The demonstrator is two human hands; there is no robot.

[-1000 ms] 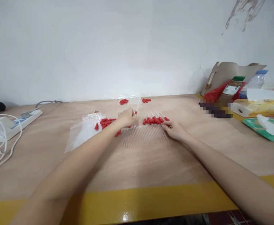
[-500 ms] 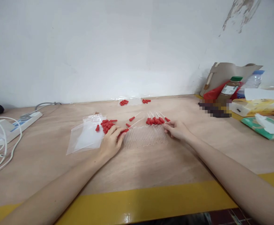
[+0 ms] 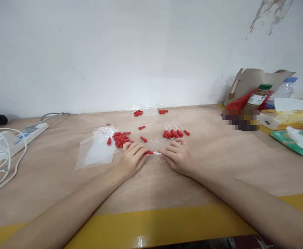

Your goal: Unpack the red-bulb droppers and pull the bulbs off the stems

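Note:
My left hand is closed on the red rubber bulb of a dropper. Its thin clear tube runs to my right hand, whose fingers pinch the other end. Under and between both hands lies a row of clear tubes side by side, partly covered by the fingers. Beside my left hand is a pile of loose red bulbs. Beyond my right hand several droppers with red bulbs lie together, tubes pointing away. One more dropper and a loose bulb lie between the groups.
Clear plastic bags lie at the left. Further left are a power strip and white cables. Bags with red bulbs sit by the wall. At the right stand a green-capped bottle and tissue packs.
My right hand has moved left from the end of the tube row to the dropper's tube. The dropper in my left hand came down nearer me and now lies level.

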